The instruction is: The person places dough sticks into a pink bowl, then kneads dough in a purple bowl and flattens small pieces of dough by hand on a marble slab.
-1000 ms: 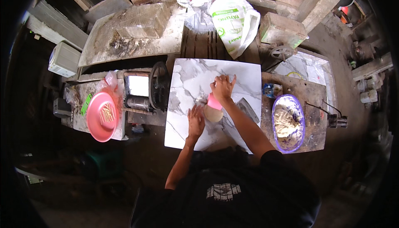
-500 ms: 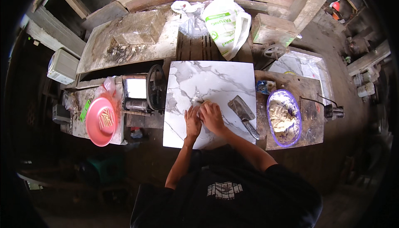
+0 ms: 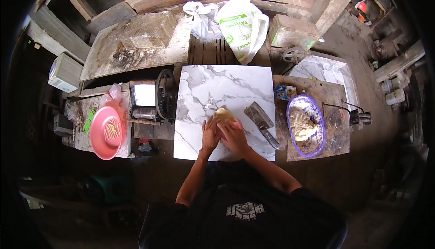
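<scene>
My left hand (image 3: 210, 136) and my right hand (image 3: 233, 135) meet at the near middle of a white marble-patterned board (image 3: 195, 85). Between and beneath them is a small pale lump of dough (image 3: 223, 114), its far end showing past my fingertips. The fingers of both hands are close together and bent over the dough; their undersides are hidden. To the right of my right hand a cleaver (image 3: 260, 116) lies flat on the board, its dark handle pointing toward me.
On the right, a purple-rimmed basin (image 3: 288, 126) holds more dough. A pink basin (image 3: 96, 142) with thin pale sticks stands left. Beside the board is a hand-cranked roller machine with a black wheel (image 3: 165, 95). Behind lie a white-green sack (image 3: 244, 29) and a wire cage (image 3: 152, 31).
The dough, hidden under my hands before, now shows beyond my fingertips. My right hand has drawn slightly nearer to me, its fingers flatter. The whole view has shifted a little.
</scene>
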A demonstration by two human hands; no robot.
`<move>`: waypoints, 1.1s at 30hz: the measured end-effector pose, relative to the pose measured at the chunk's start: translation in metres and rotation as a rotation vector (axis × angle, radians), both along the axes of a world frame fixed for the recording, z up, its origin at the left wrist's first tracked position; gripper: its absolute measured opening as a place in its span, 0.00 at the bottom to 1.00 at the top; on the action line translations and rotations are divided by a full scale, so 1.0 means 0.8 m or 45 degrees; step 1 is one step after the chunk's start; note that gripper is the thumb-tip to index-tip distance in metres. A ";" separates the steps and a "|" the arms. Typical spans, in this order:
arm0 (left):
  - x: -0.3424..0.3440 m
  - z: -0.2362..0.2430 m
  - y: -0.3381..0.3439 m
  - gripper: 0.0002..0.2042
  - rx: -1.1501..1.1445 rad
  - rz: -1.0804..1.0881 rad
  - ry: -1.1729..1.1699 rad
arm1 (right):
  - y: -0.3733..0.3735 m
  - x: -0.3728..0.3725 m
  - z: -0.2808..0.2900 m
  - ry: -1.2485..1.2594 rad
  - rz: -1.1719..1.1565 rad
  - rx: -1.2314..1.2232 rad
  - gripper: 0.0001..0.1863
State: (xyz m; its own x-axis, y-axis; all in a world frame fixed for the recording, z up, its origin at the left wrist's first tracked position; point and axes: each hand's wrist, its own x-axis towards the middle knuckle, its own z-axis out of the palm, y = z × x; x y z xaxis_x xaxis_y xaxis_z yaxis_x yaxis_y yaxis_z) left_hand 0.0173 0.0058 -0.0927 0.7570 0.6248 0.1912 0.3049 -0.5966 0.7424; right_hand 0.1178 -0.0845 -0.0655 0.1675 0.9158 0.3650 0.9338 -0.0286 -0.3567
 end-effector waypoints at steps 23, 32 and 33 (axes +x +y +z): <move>-0.001 -0.002 -0.037 0.18 0.268 0.020 0.403 | 0.087 0.073 -0.026 0.078 -0.418 0.062 0.06; -0.003 0.005 -0.010 0.17 -0.029 0.057 0.053 | 0.007 -0.002 0.007 0.176 -0.159 0.033 0.18; -0.005 0.006 -0.010 0.17 -0.028 0.059 0.052 | 0.000 -0.004 0.007 0.175 -0.157 0.033 0.18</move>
